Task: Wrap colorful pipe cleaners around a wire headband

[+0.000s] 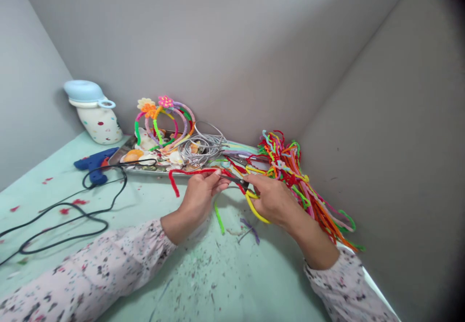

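Note:
A red pipe cleaner [174, 182] is pinched in the fingers of my left hand [199, 193], its bent end hanging down on the left. My right hand [273, 197] grips a pair of scissors with yellow handles [257, 210]. The dark blades point left toward my left fingertips and lie against the red pipe cleaner; whether they close on it I cannot tell. Just below my hands, a short green pipe cleaner piece [219, 218] and a purple piece [251, 230] rest on the table.
Behind my hands, a metal tray [152, 169] holds shells, a grey wire coil [203, 148] and fuzzy flower-topped hoops [156, 118]. A heap of coloured pipe cleaners [290, 172] lies right. On the left are a blue glue gun [95, 163], its black cord [105, 210] and a bottle [100, 123].

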The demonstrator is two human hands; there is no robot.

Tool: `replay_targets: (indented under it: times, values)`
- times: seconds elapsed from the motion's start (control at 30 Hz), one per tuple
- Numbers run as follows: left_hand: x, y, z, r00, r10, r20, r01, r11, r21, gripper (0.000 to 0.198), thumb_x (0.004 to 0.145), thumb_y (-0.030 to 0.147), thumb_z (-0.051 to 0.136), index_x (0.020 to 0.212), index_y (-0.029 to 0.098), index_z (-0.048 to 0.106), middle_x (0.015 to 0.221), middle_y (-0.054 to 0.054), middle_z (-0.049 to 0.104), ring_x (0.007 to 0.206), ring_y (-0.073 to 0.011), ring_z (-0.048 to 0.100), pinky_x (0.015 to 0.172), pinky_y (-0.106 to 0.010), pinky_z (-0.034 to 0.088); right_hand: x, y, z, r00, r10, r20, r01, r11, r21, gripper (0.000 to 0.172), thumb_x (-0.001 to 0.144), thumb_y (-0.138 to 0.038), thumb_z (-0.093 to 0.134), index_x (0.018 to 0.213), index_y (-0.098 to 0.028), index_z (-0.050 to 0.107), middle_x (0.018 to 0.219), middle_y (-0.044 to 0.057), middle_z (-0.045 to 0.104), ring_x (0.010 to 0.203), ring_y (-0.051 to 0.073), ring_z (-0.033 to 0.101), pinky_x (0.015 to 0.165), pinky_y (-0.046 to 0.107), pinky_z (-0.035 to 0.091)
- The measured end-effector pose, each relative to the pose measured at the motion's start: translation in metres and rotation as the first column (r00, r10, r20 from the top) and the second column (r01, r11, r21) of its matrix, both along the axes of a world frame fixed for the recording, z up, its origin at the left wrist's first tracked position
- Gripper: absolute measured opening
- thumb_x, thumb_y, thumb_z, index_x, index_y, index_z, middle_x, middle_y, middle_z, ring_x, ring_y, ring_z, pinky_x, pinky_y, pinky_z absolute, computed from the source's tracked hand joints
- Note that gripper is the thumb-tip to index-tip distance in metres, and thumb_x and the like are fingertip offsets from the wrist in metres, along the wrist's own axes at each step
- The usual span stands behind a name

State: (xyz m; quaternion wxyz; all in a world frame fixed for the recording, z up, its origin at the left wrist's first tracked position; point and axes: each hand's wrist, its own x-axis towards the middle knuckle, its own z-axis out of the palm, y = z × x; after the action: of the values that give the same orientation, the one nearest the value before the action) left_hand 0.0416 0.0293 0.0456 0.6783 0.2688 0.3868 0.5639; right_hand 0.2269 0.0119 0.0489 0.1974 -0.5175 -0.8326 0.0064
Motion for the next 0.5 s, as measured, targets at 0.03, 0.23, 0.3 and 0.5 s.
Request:
replay_targets:
  times: [0.03,0.23,0.3,0.5]
  values:
    - [0.0002,-0.0001,0.0003,1.000,-0.001,0.000,0.001,1.000,-0.001,0.008,0.077,0.015,0.067,0.072,0.008,0.064,0.065,-0.006,0.066,0.062,-0.0100,0.064,0.064,-0.020,0.054,-0.0004,-0.0003,-0.0001,1.000,-0.006,0.004,0.006,1.000,0.003,0.034,0.077,-0.014,0.055,0.109,-0.025,0.061,0.091,0.003,0.068,0.071,0.016,0.058,0.063,0.026,0.040]
    - [-0.0002,0.0014,-0.0007,1.000,-0.006,0.004,0.006,1.000,0.010,0.006,0.078,0.012,0.064,0.074,0.008,0.064,0.065,-0.006,0.067,0.061,-0.0098,0.064,0.064,-0.020,0.054,-0.0025,-0.0009,-0.0008,0.999,0.009,-0.046,-0.009,1.000,-0.006,0.033,0.078,-0.012,0.053,0.107,-0.024,0.062,0.091,0.003,0.068,0.074,0.016,0.059,0.064,0.024,0.041]
    - [-0.0007,0.0018,-0.0010,1.000,-0.010,0.011,0.010,1.000,0.013,0.005,0.079,0.012,0.064,0.075,0.008,0.064,0.065,-0.006,0.067,0.061,-0.0095,0.064,0.064,-0.019,0.054,-0.0031,-0.0009,-0.0005,0.998,0.019,-0.067,-0.020,1.000,-0.016,0.035,0.077,-0.009,0.053,0.107,-0.024,0.062,0.090,0.002,0.068,0.075,0.016,0.060,0.065,0.024,0.041]
    - [-0.0020,0.0013,0.0009,1.000,-0.011,-0.003,0.011,1.000,0.017,0.006,0.078,0.014,0.066,0.075,0.008,0.065,0.069,-0.008,0.069,0.062,-0.0103,0.065,0.066,-0.020,0.054,-0.0025,-0.0006,-0.0011,0.995,0.020,-0.098,-0.023,0.999,-0.033,0.037,0.076,-0.011,0.055,0.108,-0.026,0.064,0.084,0.001,0.069,0.073,0.017,0.061,0.064,0.024,0.043]
